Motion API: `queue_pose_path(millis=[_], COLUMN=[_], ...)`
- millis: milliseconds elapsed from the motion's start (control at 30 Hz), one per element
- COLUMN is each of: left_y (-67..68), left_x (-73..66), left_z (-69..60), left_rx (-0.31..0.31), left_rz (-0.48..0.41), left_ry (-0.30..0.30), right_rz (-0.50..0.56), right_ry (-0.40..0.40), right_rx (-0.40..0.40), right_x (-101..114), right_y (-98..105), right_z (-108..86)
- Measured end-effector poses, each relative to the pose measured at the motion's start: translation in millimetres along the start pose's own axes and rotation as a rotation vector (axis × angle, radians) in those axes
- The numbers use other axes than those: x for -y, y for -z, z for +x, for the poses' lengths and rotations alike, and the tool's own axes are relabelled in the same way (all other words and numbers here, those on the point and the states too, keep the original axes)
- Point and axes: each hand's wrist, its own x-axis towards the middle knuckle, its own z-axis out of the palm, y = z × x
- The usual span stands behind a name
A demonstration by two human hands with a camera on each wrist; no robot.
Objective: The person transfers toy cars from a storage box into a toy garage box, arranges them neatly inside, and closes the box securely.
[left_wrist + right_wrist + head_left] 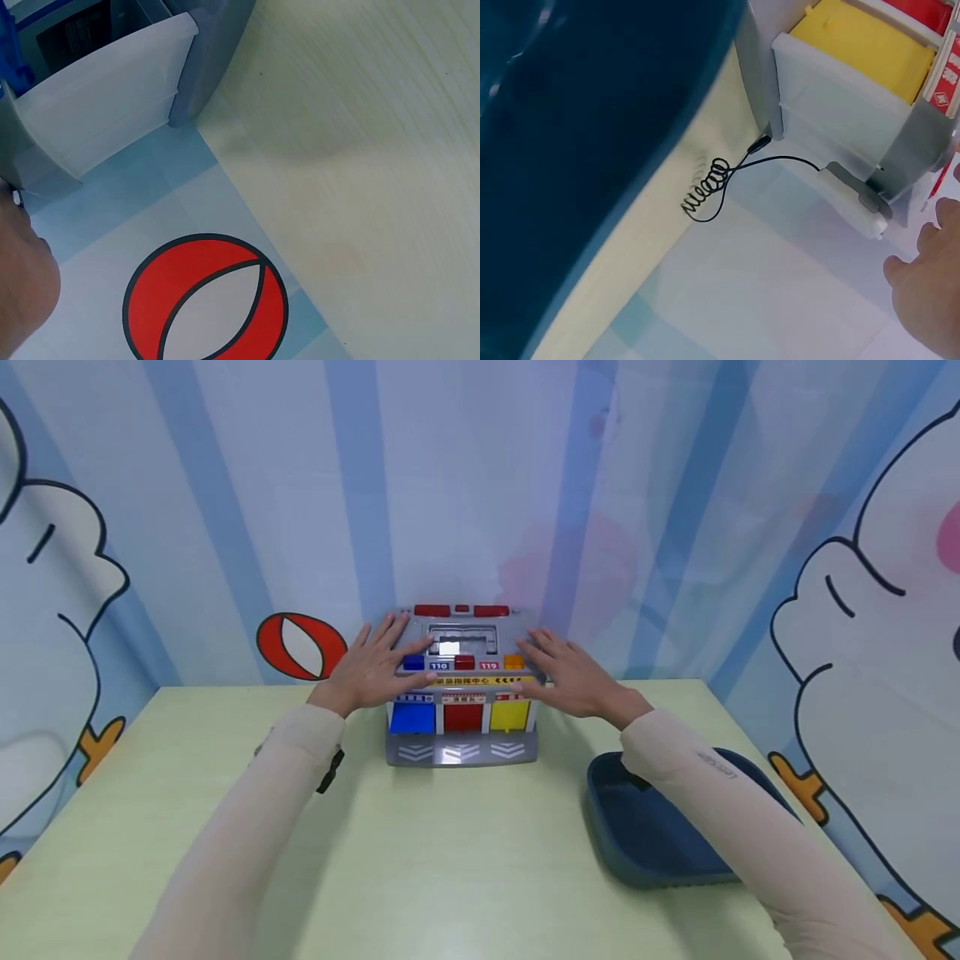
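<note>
A grey toy emergency station stands at the back of the table, with a blue door, a red door and a yellow door in front. The blue door appears to tilt outward. My left hand lies on the station's left top edge, fingers spread. On the right top edge rests my right hand, its fingers extended too. A small handset with a coiled black cord hangs at the station's side in the right wrist view.
A dark blue bin sits on the pale table at the right, under my right forearm. Behind the table hangs a striped blue backdrop with cartoon figures, close to the station's back.
</note>
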Motion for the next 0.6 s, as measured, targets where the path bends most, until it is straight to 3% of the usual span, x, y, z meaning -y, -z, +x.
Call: queue_pose_path(millis=[233,400,600], left_y=[-1.1,-2.0,-3.5], left_x=[-0.7,-0.7,-1.4], left_z=[-0.9,-1.6,-0.9], left_rx=[-0.013,-0.013,-0.027], left_rz=[-0.036,-0.052,-0.061], left_ry=[0.006,0.011,0.008], right_rz=[0.063,0.047,0.026], right_ry=[-0.005,-0.011,0.025], right_rx=[0.033,0.058,0.033], right_x=[-10,-23,-33], right_y=[9,11,11], right_z=[-34.6,-60.9,-84.5])
